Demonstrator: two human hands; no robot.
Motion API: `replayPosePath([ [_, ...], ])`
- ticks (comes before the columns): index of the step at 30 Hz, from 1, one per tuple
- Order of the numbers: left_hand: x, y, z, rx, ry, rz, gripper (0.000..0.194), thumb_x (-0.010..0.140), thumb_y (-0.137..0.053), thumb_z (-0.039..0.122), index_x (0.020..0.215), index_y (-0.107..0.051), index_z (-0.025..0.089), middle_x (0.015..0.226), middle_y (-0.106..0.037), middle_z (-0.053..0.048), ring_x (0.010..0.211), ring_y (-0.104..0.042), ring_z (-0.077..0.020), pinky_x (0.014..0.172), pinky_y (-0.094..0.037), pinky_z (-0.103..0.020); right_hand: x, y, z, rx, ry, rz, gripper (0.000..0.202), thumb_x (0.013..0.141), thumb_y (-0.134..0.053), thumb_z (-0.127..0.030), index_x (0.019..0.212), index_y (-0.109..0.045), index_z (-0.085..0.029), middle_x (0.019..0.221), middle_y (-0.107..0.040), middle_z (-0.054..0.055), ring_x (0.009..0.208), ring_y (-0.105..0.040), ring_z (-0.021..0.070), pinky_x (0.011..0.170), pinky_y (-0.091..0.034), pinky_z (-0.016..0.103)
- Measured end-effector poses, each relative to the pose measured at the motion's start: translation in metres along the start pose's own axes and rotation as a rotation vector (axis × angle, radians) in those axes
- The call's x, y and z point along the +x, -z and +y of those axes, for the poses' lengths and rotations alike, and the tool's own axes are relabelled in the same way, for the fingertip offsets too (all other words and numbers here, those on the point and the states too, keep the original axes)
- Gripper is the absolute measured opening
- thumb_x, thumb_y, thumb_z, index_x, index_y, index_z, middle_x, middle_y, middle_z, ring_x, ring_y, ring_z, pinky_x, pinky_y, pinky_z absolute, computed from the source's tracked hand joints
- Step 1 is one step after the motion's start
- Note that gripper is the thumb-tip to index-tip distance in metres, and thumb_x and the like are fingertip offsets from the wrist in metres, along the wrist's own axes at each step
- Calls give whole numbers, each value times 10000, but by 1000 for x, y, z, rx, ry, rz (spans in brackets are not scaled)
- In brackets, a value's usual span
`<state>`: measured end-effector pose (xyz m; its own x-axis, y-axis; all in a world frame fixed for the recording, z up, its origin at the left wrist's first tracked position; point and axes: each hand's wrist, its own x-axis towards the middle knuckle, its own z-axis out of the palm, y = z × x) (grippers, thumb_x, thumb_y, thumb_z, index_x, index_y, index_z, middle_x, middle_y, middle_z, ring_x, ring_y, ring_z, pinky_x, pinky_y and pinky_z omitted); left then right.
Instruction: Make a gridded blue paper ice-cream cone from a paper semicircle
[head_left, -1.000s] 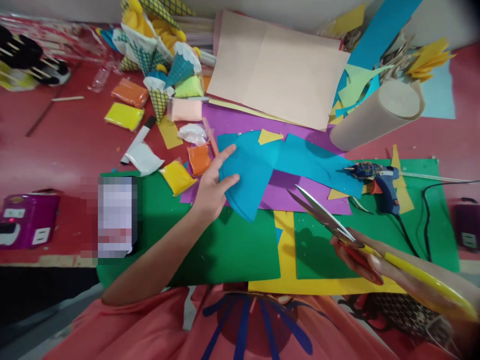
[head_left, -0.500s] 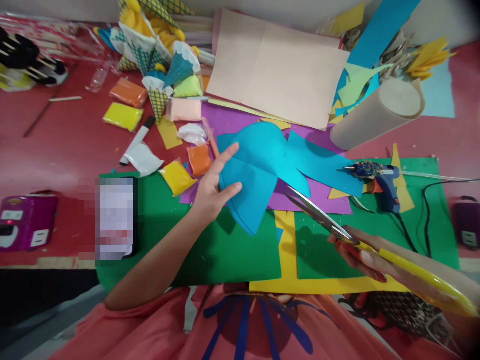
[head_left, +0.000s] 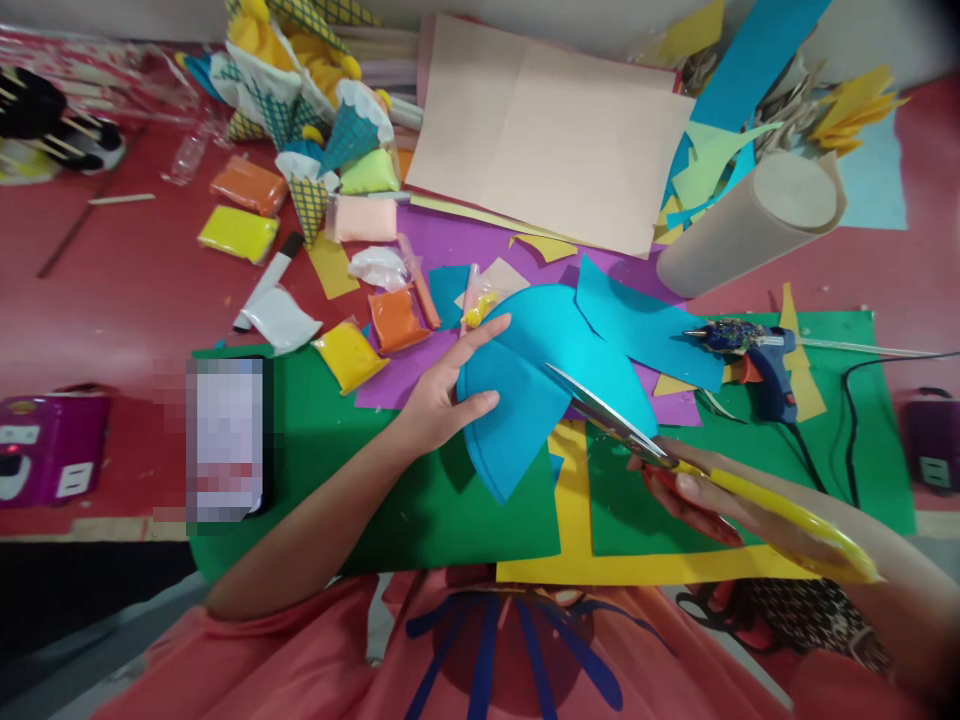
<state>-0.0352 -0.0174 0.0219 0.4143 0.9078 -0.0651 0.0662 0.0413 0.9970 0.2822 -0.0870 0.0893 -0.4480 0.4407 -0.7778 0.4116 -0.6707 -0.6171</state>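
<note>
My left hand [head_left: 448,397] grips the left edge of a rounded blue craft sheet [head_left: 517,400], thumb on top and fingers along the rim. A wedge-shaped opening shows at the sheet's near right side. My right hand [head_left: 690,490] is closed around scissors [head_left: 611,415] with a yellow and a red handle. Their blades point up and left, with the tips at the sheet's cut edge. Whether both blades lie above the sheet I cannot tell. Another blue piece [head_left: 652,330] lies just behind it, on purple sheet [head_left: 390,385] and green sheet [head_left: 450,510].
To the right lie a blue glue gun [head_left: 772,370] with its cord and a standing beige paper roll [head_left: 739,230]. Clay packets [head_left: 349,355], a marker [head_left: 270,280] and a phone [head_left: 229,440] are on the left. Decorated cones [head_left: 307,195] and beige sheets [head_left: 547,130] sit at the back.
My left hand and the blue sheet have come nearer and slightly right, uncovering a small packet behind. The scissors have moved left, and their tips now overlap the sheet.
</note>
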Motion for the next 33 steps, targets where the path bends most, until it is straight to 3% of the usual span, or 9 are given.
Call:
replayPosePath([
  [2, 0, 0, 0, 1, -12, -14, 673, 830, -680, 377, 1448, -421, 317, 1539, -396, 2, 1430, -348, -301, 1209, -273, -455, 2, -3, -7, 7, -44, -48, 451, 877, -476, -638, 1069, -491, -230, 748, -424, -29, 549, -295, 63, 456, -204, 218],
  [7, -1, 1, 0, 19, -20, -39, 664, 838, -667, 366, 1451, -418, 304, 1530, -411, -5, 1432, -347, -294, 1214, -262, -448, 0, -6, -18, 5, -101, -24, 505, 851, -475, -680, 1081, -475, -230, 773, -424, -11, 590, -301, 89, 483, -183, 250],
  [17, -1, 0, 2, 44, -4, -61, 658, 840, -647, 394, 1449, -417, 301, 1520, -426, 1, 1440, -329, -299, 1223, -225, -483, 7, -2, -5, -5, -27, -64, 481, 855, -512, -645, 1108, -528, -236, 764, -436, -20, 541, -288, 63, 429, -215, 196],
  [21, 0, 1, 0, 7, -30, -71, 655, 829, -666, 389, 1437, -427, 332, 1519, -426, 15, 1429, -352, -290, 1220, -245, -480, 7, -2, 1, -11, -12, 5, 495, 842, -539, -635, 1154, -559, -250, 705, -421, -37, 497, -259, 59, 392, -227, 191],
  [28, 0, -2, 1, -8, 0, -42, 621, 833, -673, 371, 1412, -461, 306, 1492, -464, -12, 1408, -386, -283, 1203, -285, -445, 2, -3, 2, -139, 2, 178, 522, 840, -555, -617, 1206, -597, -247, 690, -488, -15, 515, -363, 82, 405, -311, 193],
  [33, 1, -3, 1, 0, 4, -33, 608, 835, -666, 348, 1408, -471, 283, 1490, -466, -29, 1408, -388, -278, 1203, -285, -443, 2, -4, -11, -294, 107, 124, 536, 848, -493, -657, 1132, -630, -224, 802, -556, 28, 615, -456, 108, 479, -386, 203],
])
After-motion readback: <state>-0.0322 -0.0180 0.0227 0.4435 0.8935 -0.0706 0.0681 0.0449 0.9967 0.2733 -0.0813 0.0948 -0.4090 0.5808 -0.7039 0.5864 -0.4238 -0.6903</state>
